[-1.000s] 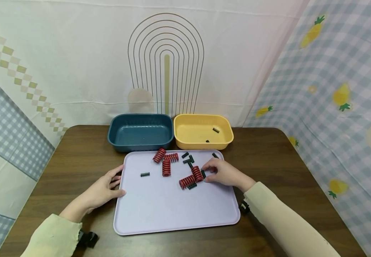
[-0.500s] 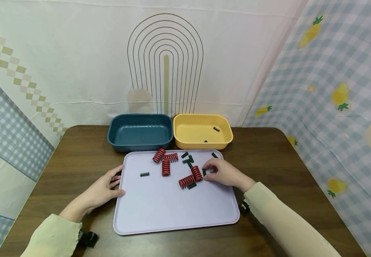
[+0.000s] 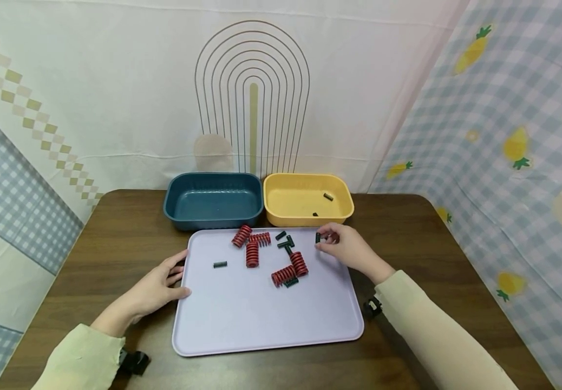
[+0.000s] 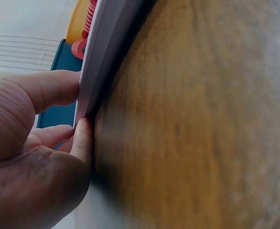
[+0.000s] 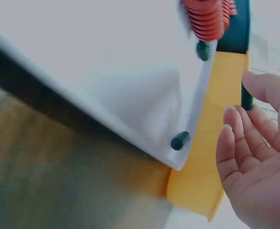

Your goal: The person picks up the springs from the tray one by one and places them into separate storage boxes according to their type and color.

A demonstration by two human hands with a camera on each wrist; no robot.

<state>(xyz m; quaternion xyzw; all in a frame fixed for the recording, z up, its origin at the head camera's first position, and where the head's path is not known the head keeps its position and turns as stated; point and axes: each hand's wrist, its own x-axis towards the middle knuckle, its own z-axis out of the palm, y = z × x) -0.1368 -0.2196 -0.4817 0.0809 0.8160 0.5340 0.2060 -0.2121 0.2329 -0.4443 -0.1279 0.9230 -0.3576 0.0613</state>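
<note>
My right hand [image 3: 351,249] pinches a small dark green spring [image 3: 318,238] between thumb and fingertips, above the tray's back right corner. In the right wrist view the same green spring [image 5: 246,98] stands upright in the pinch, over the yellow bin. My left hand [image 3: 156,287] rests at the left edge of the pale lilac tray [image 3: 261,319], thumb and fingertips touching the rim with the fingers spread. Several large red springs [image 3: 252,254] lie on the tray's back half. Small green springs [image 3: 220,264] lie among and beside them, another [image 5: 180,140] near the corner.
Behind the tray stand a dark blue bin [image 3: 213,223] and a yellow bin [image 3: 305,221], side by side. Two small dark springs [image 3: 328,196] lie in the yellow one. A brown wooden table [image 3: 115,233] carries everything, with a cloth backdrop [image 3: 139,108] behind.
My right hand has lifted the green spring from beside the red springs and carried it back and right toward the yellow bin. The left hand has stayed at the tray's edge.
</note>
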